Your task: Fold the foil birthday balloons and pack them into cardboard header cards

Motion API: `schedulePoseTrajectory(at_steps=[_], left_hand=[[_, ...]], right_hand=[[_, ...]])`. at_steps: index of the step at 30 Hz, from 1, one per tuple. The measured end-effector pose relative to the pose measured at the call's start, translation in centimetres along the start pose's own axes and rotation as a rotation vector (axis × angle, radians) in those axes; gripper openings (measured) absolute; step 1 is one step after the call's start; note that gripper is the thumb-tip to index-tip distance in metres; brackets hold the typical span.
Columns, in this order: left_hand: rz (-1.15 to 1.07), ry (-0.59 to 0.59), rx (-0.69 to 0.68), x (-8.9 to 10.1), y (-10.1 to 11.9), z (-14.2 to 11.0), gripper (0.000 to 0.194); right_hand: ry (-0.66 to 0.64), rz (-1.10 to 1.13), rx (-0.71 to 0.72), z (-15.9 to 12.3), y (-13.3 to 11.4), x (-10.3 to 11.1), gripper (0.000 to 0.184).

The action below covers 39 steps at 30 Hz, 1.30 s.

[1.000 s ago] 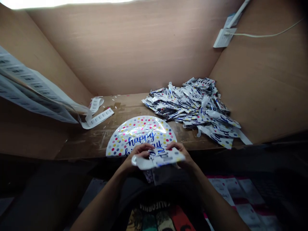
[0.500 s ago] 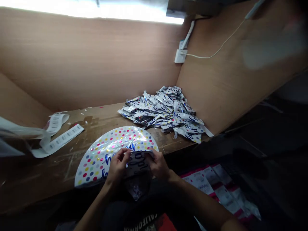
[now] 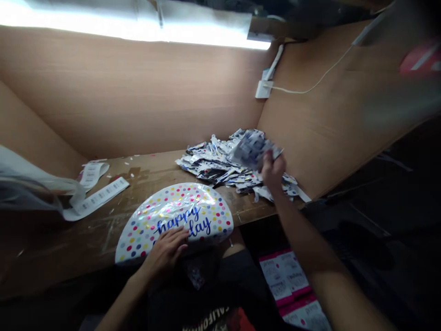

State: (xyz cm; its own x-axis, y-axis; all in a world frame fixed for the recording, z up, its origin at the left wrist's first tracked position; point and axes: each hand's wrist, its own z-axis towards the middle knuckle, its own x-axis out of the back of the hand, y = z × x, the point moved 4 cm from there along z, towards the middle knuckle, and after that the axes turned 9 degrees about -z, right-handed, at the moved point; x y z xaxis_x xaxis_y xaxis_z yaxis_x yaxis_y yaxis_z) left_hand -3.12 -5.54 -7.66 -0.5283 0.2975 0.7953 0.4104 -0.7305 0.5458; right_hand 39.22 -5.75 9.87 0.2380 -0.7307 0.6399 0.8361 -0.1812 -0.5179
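A flat round foil balloon [image 3: 179, 216], white with coloured dots and blue "happy birthday" lettering, lies at the near edge of the wooden bench [image 3: 113, 230]. My left hand [image 3: 165, 252] rests flat on its near edge, fingers stretched out. My right hand [image 3: 272, 168] is reached out over the pile of folded foil balloons [image 3: 220, 168] at the back right, fingers closed on a folded foil balloon [image 3: 251, 148] held just above the pile.
Strips of white barcode labels [image 3: 99, 195] hang and lie at the left of the bench. Wooden walls enclose the bench on three sides, with a wall socket and cable [image 3: 263, 87] in the corner. Pink-and-white printed packets [image 3: 285, 280] lie below on the right.
The folded balloon that both hands held at the bench edge has gone with my right hand to the pile at the back right. My left hand has dropped flat onto the round balloon.
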Motion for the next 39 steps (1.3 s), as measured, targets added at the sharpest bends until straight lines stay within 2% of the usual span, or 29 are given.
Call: schedulePoseTrajectory(at_steps=[2, 3, 4, 5, 6, 7, 8, 10, 12, 14, 18, 20, 23, 25, 26, 29, 31, 32, 36, 38, 39], left_hand=[[0.189, -0.125, -0.008, 0.5, -2.3, -0.5, 0.054], [0.260, -0.144, 0.036, 0.9, -3.4, -0.5, 0.060], [0.307, -0.155, 0.080, 1.4, -4.4, -0.4, 0.063], [0.330, -0.174, 0.112, 1.8, -5.1, -0.2, 0.065], [0.336, -0.190, 0.131, 2.3, -5.5, 0.0, 0.066], [0.332, -0.207, 0.133, 2.7, -5.6, 0.1, 0.069], [0.324, -0.220, 0.117, 3.2, -5.4, -0.1, 0.075], [0.322, -0.238, 0.058, 3.9, -4.4, -1.5, 0.093], [0.360, -0.251, 0.002, 4.3, -3.5, -4.1, 0.104], [0.442, -0.224, -0.021, 4.6, -3.2, -7.2, 0.093], [0.518, -0.046, -0.117, 5.3, -4.2, -11.5, 0.067], [0.459, 0.016, -0.182, 5.7, -4.6, -12.2, 0.061], [0.407, 0.003, -0.174, 6.2, -5.2, -12.5, 0.054], [0.439, -0.038, -0.124, 6.1, -5.7, -12.7, 0.054], [0.458, -0.039, -0.107, 5.9, -5.9, -12.9, 0.055], [0.471, 0.048, -0.150, 5.1, -5.8, -13.1, 0.056], [0.436, 0.109, -0.217, 4.5, -5.2, -12.9, 0.054], [0.411, 0.111, -0.236, 4.1, -5.0, -12.5, 0.053], [0.343, -0.007, -0.178, 3.0, -4.5, -10.8, 0.051], [0.350, -0.058, -0.123, 2.8, -4.7, -10.3, 0.049], [0.351, -0.076, -0.095, 2.9, -4.9, -10.2, 0.047]], right_hand=[[-0.012, -0.028, -0.061, 4.2, 2.5, 0.2, 0.058], [-0.032, -0.033, -0.068, 4.7, 3.2, -0.6, 0.063], [-0.075, -0.048, -0.014, 3.9, 3.4, -1.9, 0.067], [-0.161, -0.075, 0.126, 2.0, 2.8, -3.8, 0.069], [-0.291, -0.089, 0.324, -1.0, 1.8, -5.9, 0.068], [-0.478, -0.093, 0.584, -4.9, 0.4, -8.0, 0.070], [-0.601, -0.066, 0.742, -8.9, -0.6, -9.6, 0.077], [-0.725, -0.089, 0.959, -16.1, -2.4, -11.8, 0.099], [-0.706, -0.136, 1.056, -20.7, -3.6, -12.9, 0.096], [-0.623, -0.152, 1.072, -22.8, -4.4, -13.4, 0.075], [-0.513, 0.014, 1.131, -22.9, -5.3, -12.7, 0.026], [-0.499, 0.136, 1.157, -22.3, -5.4, -11.5, 0.019], [-0.553, 0.284, 1.175, -21.9, -5.1, -9.4, 0.012], [-0.688, 0.375, 1.106, -21.8, -4.9, -8.5, 0.016], [-0.778, 0.407, 1.003, -21.7, -4.7, -8.3, 0.016], [-1.008, 0.438, 0.526, -21.1, -4.1, -8.7, 0.017], [-1.050, 0.443, 0.290, -20.5, -3.9, -8.8, 0.021], [-1.048, 0.444, 0.236, -20.3, -3.8, -8.6, 0.022], [-1.055, 0.427, 0.218, -20.2, -2.6, -7.9, 0.027], [-1.051, 0.404, 0.292, -20.8, -1.4, -7.7, 0.030], [-1.026, 0.379, 0.386, -21.3, -0.8, -7.7, 0.031]])
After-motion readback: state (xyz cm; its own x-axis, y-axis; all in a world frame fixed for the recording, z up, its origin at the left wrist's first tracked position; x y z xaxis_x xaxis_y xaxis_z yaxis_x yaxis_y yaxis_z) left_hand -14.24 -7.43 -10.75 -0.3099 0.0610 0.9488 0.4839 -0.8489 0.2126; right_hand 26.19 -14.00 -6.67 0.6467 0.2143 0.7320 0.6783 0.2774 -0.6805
